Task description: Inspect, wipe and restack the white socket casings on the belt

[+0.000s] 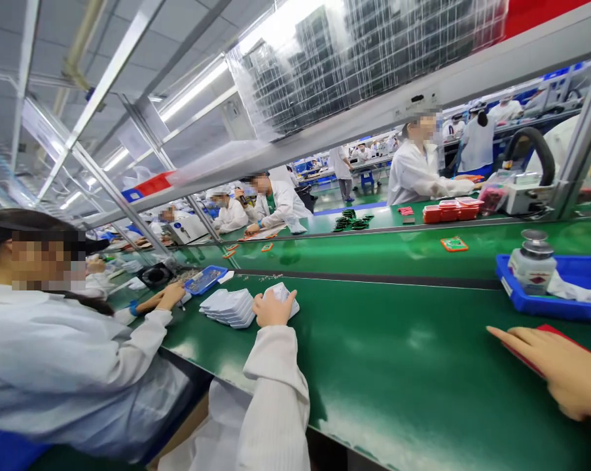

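Observation:
My left hand (274,307) is at the near-middle of the green bench (398,366), its fingers closed on a white piece (294,304) just right of a stack of white pieces (228,307). The underside of what it grips is hidden. At the right edge, my right hand (550,360) lies over a flat red item (565,335), fingers stretched out and pointing left. Most of the red item is covered by that hand.
A blue tray (570,314) with a glass bottle (533,265) stands at the right. At the left a co-worker (54,353) reaches toward a small blue tray (205,280). An orange-edged board (454,244) lies beyond the dark strip. A metal frame crosses above.

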Available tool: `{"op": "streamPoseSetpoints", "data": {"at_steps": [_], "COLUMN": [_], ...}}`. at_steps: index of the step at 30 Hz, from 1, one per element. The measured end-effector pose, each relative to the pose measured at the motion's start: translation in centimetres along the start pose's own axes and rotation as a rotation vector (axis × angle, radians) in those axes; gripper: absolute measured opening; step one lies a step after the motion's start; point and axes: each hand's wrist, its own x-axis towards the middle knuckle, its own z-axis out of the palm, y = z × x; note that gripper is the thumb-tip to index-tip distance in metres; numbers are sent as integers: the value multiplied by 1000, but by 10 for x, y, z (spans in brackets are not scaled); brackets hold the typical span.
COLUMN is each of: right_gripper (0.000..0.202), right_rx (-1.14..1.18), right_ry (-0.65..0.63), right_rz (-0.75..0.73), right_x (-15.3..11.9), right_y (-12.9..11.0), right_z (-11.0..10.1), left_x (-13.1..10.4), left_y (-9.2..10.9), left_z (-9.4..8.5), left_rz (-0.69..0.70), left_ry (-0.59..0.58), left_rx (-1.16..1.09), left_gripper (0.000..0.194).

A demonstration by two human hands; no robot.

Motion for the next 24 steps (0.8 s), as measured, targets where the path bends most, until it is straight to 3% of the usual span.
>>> {"op": "streamPoseSetpoints", "data": {"at_steps": [4,8,14,18,21,24], "right_gripper": [95,74,68,70,72,72], "right_rx": [5,-25,7,7,19,31], "right_ry": [-188,-155,-45,-22,-1,28], "right_rz": [-3,-36,-29,0,26,40], "right_x": [40,62,62,60,59,58], "right_y": [-59,-102,-105,-102,-101,-100], "right_z": [-15,-11,1,2,3,3], "left_x": [7,22,32,27,6,-46], "left_y": [2,-8,-25,-12,10,17], "left_z": [11,8,-1,-13,-38,-75], "left_rz": [6,75,152,169,243,410], "left_ry": [-1,-64,-107,-92,12,69], "left_rx": [32,39,17,-82,-230,-409], "left_gripper": [70,74,72,65,60,39]}}
